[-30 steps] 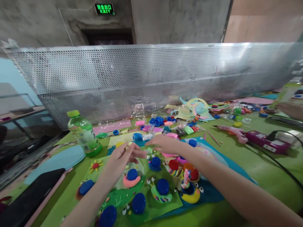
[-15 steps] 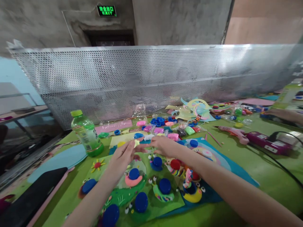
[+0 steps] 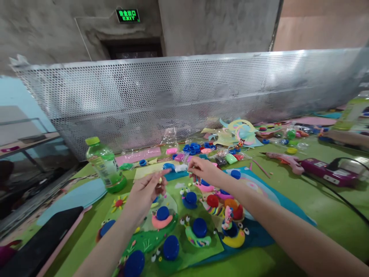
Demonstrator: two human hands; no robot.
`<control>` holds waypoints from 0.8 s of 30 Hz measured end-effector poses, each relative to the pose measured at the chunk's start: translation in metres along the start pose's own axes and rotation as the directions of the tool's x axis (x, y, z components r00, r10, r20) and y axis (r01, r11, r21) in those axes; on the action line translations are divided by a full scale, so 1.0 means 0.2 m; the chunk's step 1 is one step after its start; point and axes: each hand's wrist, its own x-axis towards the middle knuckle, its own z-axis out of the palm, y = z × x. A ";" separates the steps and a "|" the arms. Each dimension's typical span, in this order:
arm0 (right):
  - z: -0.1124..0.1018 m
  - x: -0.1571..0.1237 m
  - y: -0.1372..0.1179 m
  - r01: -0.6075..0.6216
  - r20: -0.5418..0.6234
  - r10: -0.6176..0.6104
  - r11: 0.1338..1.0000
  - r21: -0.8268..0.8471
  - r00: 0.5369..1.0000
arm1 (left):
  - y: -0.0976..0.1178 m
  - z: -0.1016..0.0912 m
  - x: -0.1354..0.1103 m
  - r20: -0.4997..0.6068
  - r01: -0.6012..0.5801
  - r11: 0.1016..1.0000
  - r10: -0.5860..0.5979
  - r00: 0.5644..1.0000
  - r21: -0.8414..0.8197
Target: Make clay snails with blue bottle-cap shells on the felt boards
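Between the bent thumb and fingertips of the left hand (image 3: 148, 188), almost closed, a small pale-yellow bit (image 3: 160, 180) appears to be pinched; to their right, the fingers of the right hand (image 3: 200, 167) are curled inward, and whether anything is held there cannot be told; if the left pinch is loosened, the bit could be lost among the clay snails (image 3: 200, 227) nearer than the fingers; if tightened, it could be flattened; the yellow snail (image 3: 235, 241), its cap occupied by a pink figure (image 3: 228, 215), could be knocked by a lowered right forearm (image 3: 259, 204); left of the left fingers, green liquid is contained in a capped bottle (image 3: 105, 165); beyond the right fingers, coloured lumps are enclosed in clear packets (image 3: 230, 159).
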 end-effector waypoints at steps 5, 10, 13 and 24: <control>-0.02 -0.02 -0.03 -0.010 0.012 0.010 1.000 0.015 1.000 | -0.02 0.00 0.00 0.032 -0.024 1.000 0.025 0.999 -0.017; -0.03 -0.04 -0.03 -0.062 0.102 0.053 0.995 0.079 0.993 | -0.02 0.00 -0.01 0.115 0.009 0.995 -0.020 0.993 0.095; -0.02 -0.04 -0.04 -0.106 0.115 0.087 0.979 0.174 0.990 | -0.03 0.00 -0.02 0.151 -0.017 0.978 -0.014 0.988 0.206; -0.02 -0.06 -0.04 -0.143 0.167 0.093 0.938 0.316 0.982 | -0.11 -0.04 0.04 0.339 -0.306 0.516 0.031 0.940 0.800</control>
